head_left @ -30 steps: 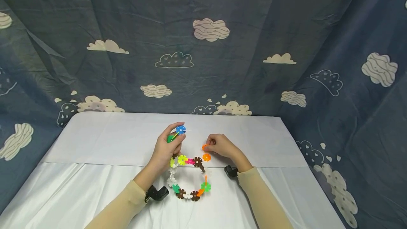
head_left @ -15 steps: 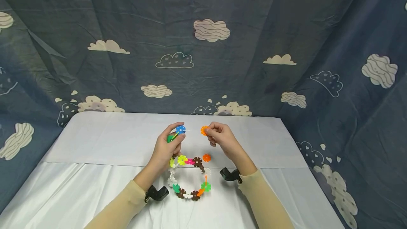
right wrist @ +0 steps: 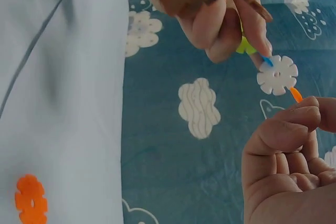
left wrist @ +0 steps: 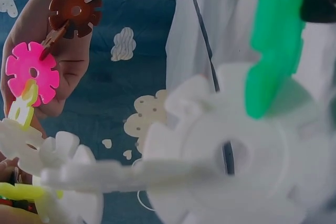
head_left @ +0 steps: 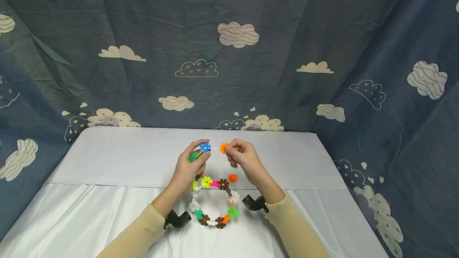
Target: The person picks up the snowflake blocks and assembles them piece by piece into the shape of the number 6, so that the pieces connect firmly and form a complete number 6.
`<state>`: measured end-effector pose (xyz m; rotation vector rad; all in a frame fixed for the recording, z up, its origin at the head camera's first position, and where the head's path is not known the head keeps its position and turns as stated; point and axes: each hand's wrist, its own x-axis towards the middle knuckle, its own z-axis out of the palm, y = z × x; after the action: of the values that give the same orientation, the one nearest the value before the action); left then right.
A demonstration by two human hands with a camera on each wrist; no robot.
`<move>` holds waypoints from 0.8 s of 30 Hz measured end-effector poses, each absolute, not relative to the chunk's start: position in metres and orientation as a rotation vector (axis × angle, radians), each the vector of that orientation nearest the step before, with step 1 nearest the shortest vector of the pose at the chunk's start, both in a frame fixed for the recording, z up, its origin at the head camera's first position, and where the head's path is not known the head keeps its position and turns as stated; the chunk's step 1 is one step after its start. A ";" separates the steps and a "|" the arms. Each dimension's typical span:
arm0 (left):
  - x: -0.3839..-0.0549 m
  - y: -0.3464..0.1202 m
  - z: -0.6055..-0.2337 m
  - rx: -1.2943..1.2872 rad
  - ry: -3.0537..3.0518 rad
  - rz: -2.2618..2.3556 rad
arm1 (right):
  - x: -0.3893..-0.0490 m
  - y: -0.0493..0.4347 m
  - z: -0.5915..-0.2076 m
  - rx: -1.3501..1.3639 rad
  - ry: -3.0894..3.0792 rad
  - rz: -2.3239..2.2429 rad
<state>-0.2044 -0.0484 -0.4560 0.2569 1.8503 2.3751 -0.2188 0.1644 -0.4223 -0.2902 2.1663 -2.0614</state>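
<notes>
My left hand (head_left: 185,171) pinches a blue notched snowflake disc (head_left: 205,147) between thumb and fingers. A green disc (head_left: 193,157) and a yellow one seen edge-on link on beside it. From this hand a curved chain of interlocked discs (head_left: 224,184) in brown, pink, yellow, white, green and orange hangs in a ring shape. On the blue disc's free side sits a white disc (right wrist: 277,75). My right hand (head_left: 245,157) pinches an orange disc (head_left: 224,148), whose edge meets the white disc's rim in the right wrist view. White and green discs loom blurred in the left wrist view.
A loose orange disc (head_left: 232,178) lies on the white-covered table (head_left: 287,162), just past the chain's right side. Behind the table hangs a dark cloud-print curtain (head_left: 272,90). Black camera mounts (head_left: 254,203) sit at both wrists.
My right hand has lifted one orange disc from the table and carried it up and leftward to the white disc. My left hand has stayed almost still, holding the blue disc.
</notes>
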 end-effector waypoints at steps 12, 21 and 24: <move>-0.204 -0.044 -0.458 0.263 1.840 2.373 | -0.214 0.155 -0.424 -0.248 2.171 -2.105; -0.201 -0.043 -0.461 0.248 1.850 2.355 | -0.212 0.147 -0.430 -0.252 2.128 -2.188; -0.201 -0.043 -0.462 0.259 1.860 2.338 | -0.212 0.147 -0.431 -0.260 2.132 -2.177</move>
<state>-0.2007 -0.0430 -0.4617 0.2587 1.8603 2.3376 -0.2124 0.1466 -0.4311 -0.2602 2.1315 -2.1774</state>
